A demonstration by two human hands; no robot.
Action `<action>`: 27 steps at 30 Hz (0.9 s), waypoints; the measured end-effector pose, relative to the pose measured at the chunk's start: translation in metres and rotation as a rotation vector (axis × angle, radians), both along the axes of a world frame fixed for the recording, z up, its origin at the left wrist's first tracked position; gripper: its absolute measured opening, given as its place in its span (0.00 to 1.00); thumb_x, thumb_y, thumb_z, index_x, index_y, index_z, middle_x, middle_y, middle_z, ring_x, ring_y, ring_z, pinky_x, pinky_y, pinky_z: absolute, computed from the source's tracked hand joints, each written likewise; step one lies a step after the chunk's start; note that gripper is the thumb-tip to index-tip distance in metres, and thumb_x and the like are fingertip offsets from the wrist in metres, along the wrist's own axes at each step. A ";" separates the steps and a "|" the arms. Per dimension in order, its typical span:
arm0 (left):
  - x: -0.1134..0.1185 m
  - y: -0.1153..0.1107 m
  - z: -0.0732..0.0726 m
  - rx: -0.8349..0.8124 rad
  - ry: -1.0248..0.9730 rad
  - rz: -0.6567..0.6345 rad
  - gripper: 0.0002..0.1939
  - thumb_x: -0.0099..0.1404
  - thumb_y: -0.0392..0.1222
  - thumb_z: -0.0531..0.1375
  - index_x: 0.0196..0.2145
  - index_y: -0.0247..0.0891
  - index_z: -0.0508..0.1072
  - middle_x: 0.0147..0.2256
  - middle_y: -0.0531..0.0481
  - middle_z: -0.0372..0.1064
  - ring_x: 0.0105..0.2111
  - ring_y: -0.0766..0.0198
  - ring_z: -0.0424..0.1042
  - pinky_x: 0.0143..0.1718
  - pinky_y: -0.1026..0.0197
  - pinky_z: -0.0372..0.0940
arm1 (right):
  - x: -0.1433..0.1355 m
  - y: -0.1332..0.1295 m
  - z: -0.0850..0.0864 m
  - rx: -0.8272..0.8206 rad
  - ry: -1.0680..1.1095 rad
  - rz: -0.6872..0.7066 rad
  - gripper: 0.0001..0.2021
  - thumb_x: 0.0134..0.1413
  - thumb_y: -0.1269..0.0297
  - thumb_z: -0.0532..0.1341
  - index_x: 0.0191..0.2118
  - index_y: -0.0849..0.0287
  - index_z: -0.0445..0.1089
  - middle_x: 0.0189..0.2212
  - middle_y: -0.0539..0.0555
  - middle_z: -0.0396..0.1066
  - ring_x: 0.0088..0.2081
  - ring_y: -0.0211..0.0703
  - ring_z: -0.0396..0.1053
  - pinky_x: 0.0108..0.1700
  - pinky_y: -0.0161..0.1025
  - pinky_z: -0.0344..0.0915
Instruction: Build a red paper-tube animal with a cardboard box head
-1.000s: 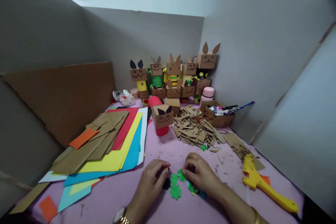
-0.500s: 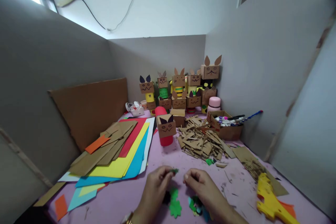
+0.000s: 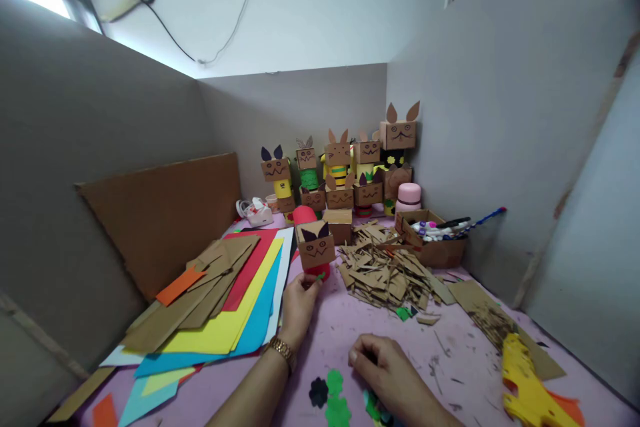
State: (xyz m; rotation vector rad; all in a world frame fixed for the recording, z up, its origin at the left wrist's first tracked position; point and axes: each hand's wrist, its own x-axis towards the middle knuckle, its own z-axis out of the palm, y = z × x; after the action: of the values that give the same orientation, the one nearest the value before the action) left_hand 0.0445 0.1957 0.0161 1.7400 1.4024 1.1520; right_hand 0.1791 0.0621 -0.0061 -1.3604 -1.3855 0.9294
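Observation:
My left hand (image 3: 300,303), with a gold watch on its wrist, pinches a small green paper piece (image 3: 321,277) in front of the red cylinder figure. That figure has a cardboard box head (image 3: 317,250) with dark ears and a drawn face. My right hand (image 3: 375,360) is curled above the table at the lower centre; whatever its fingers hold, if anything, is hidden. Beneath and beside it is a small heap of green and blue cut pieces (image 3: 371,407). Green paper flowers (image 3: 338,411) and a black paper flower (image 3: 318,392) lie between my forearms.
Stacked coloured sheets (image 3: 200,340) and cardboard pieces lie at the left. Cardboard scraps (image 3: 385,273) are heaped right of centre, before a box of markers (image 3: 440,250). A yellow glue gun (image 3: 530,383) rests at the right. Box-headed figures (image 3: 340,153) stand at the back.
My left hand has moved forward with the green piece, up to the red figure's base. My right hand has stayed near its place. The view has shifted slightly.

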 end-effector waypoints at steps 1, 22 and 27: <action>0.001 0.001 0.001 0.005 0.015 0.012 0.09 0.63 0.44 0.60 0.30 0.34 0.70 0.28 0.55 0.70 0.28 0.66 0.70 0.33 0.59 0.66 | 0.000 0.000 -0.001 0.008 -0.017 0.004 0.12 0.48 0.59 0.54 0.21 0.59 0.65 0.17 0.47 0.61 0.22 0.35 0.57 0.25 0.32 0.51; 0.004 0.012 0.001 0.077 0.230 0.169 0.11 0.63 0.45 0.59 0.28 0.35 0.68 0.24 0.57 0.65 0.24 0.68 0.66 0.29 0.61 0.63 | -0.002 0.000 0.003 -0.053 -0.138 0.055 0.11 0.46 0.57 0.51 0.22 0.58 0.62 0.20 0.50 0.60 0.25 0.40 0.57 0.29 0.36 0.52; 0.005 0.013 0.000 0.073 0.226 0.186 0.10 0.63 0.44 0.59 0.29 0.35 0.68 0.24 0.57 0.65 0.24 0.68 0.66 0.29 0.61 0.64 | -0.002 -0.001 0.004 -0.078 -0.130 0.068 0.09 0.46 0.60 0.52 0.22 0.58 0.63 0.19 0.49 0.60 0.25 0.39 0.57 0.28 0.35 0.51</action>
State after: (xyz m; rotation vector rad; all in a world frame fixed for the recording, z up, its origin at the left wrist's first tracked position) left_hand 0.0491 0.2085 0.0160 1.8693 1.7071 1.1437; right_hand 0.1772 0.0611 -0.0023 -1.4622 -1.5150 0.9631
